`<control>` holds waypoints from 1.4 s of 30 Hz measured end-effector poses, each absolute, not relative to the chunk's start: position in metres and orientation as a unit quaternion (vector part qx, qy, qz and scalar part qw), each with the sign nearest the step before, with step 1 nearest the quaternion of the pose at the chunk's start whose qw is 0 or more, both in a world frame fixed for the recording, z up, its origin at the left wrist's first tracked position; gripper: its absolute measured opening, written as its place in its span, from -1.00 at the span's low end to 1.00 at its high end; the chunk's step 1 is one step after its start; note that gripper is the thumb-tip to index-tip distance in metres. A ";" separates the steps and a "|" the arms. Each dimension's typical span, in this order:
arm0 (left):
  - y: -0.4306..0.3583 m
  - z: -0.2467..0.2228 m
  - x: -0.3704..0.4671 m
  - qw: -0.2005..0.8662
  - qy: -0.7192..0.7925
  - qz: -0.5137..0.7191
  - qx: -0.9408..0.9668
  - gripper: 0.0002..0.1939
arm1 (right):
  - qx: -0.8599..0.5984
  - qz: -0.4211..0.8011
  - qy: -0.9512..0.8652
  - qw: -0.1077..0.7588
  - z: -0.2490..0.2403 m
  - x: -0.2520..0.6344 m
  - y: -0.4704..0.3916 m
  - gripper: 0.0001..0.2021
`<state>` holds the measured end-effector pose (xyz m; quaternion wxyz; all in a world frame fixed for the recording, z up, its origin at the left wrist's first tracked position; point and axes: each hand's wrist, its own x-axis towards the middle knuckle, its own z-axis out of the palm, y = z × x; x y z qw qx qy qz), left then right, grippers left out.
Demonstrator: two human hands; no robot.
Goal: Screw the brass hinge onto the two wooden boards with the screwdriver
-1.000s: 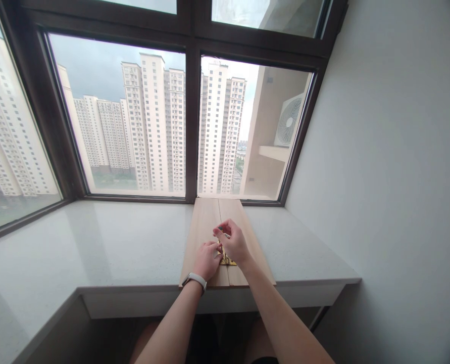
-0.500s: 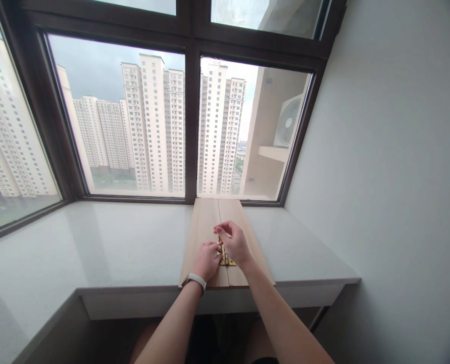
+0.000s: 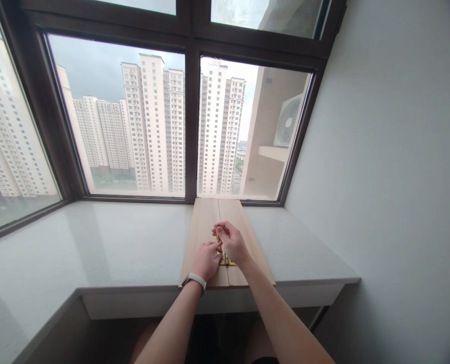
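Two pale wooden boards [image 3: 202, 217] lie side by side on the white counter, with a narrow seam between them. Across that seam near the front sits a brass hinge [image 3: 230, 262], partly covered by my fingers. My left hand [image 3: 206, 260], wearing a light-banded wrist device [image 3: 195, 279], rests on the left board with its fingers closed and pressed at the hinge's left leaf. Above it my right hand [image 3: 234, 245] pinches the top of a slim yellow screwdriver [image 3: 217, 236] held roughly upright. Its tip is hidden behind my left fingers.
The white counter [image 3: 134, 242] extends to both sides, its front edge just before the boards. Dark-framed windows [image 3: 192, 126] rise behind the boards' far end. A white wall [image 3: 391, 151] stands on the right.
My right hand's fingers have shifted slightly, turning about the screwdriver's top, and more of its yellow handle shows. My left hand and the boards have stayed in place.
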<state>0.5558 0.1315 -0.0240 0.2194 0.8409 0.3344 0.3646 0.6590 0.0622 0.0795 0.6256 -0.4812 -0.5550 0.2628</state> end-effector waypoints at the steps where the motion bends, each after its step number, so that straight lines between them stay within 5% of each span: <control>1: 0.132 -0.024 0.556 0.219 0.333 0.366 0.841 -0.83 | -0.483 0.256 -0.555 0.627 0.079 0.659 0.063 -0.61; 42: 0.129 -0.018 0.555 0.222 0.338 0.346 0.846 -0.75 | -0.504 0.202 -0.566 0.621 0.083 0.657 0.057 -0.59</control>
